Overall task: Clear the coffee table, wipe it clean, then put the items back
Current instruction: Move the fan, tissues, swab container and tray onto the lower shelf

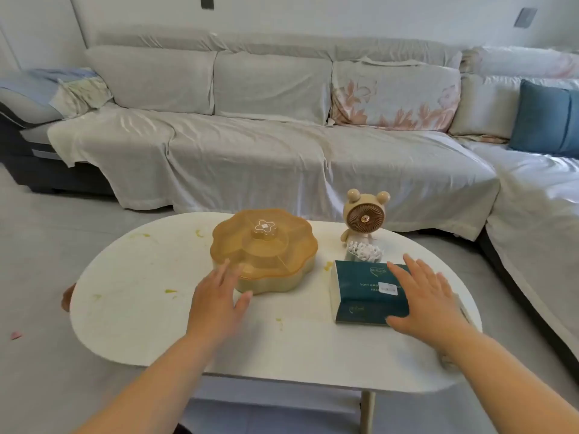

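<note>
Starting at the left end of the white oval coffee table (134, 308), there were yellow smears (170, 291) scattered across the bare top, some near the far edge and some toward the near one. Then came the left hand (216, 303), reaching in over the near edge with fingers straight and a little spread, nothing held, its fingertips right at the front-left side of the amber snack box (266, 249); whether they actually touched it could not be told. That flower-shaped box sat lidded around the middle of the table, close to the far edge. Further right, a little bear-shaped fan (363, 217) stood upright at the far edge, and just in front of it was a small holder of cotton swabs (365, 250). Just nearer than the swabs lay the dark teal tissue pack (360, 296), flat on the right half of the table. And over its right end was the right hand (426, 303), palm down, fingers splayed and gripping nothing, thumb by the pack's near corner; contact was unclear. Beyond the table ran the covered grey sofa (250, 151), with a blue cushion (545, 117) at its right.
</note>
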Motion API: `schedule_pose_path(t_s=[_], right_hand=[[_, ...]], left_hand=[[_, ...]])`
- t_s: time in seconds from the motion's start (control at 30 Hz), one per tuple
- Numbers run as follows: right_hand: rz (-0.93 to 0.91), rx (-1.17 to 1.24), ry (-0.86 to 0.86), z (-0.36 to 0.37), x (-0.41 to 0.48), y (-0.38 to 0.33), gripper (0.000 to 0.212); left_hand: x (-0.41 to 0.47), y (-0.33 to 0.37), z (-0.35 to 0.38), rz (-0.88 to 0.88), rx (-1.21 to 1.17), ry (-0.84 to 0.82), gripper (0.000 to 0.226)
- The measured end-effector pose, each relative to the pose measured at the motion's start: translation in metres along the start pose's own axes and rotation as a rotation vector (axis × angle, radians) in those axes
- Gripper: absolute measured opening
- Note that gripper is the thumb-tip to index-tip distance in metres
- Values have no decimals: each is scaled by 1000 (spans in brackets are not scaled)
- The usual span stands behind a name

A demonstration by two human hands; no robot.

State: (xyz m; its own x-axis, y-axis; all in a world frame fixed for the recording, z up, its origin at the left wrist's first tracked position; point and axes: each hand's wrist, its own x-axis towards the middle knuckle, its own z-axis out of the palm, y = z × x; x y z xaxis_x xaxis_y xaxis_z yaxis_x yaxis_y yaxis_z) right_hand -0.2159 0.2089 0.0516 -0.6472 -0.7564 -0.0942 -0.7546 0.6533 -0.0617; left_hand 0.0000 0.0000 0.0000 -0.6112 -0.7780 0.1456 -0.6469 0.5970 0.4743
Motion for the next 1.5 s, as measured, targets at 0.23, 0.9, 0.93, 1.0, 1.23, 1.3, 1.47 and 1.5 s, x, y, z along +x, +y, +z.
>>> schedule_pose_path(t_s=[0.23, 0.9, 0.93, 1.0, 1.23, 1.3, 1.47, 1.5], right_hand=[[-48, 160, -126, 16, 29, 7, 97], [-245, -189, -118, 13, 67, 15, 102], [-255, -177, -137, 13, 66, 14, 101], [-265, -183, -168, 13, 64, 14, 101], [-205, -109, -179, 4, 50, 0, 98], [-183, 53, -154, -4, 43, -8, 97], [-149, 451, 11, -37, 58, -50, 89], [-129, 507, 33, -42, 69, -61, 87]], left_hand=[[70, 2, 21, 27, 33, -13, 59], [147, 23, 31, 54, -61, 3, 59], [145, 21, 30, 58, -55, 8, 59], [140, 17, 30, 68, -42, 24, 59], [124, 3, 25, 6, -45, 65, 67], [118, -6, 21, -37, -65, 119, 66], [102, -28, 25, -75, 52, 38, 62], [101, -29, 26, -72, 62, 33, 61]])
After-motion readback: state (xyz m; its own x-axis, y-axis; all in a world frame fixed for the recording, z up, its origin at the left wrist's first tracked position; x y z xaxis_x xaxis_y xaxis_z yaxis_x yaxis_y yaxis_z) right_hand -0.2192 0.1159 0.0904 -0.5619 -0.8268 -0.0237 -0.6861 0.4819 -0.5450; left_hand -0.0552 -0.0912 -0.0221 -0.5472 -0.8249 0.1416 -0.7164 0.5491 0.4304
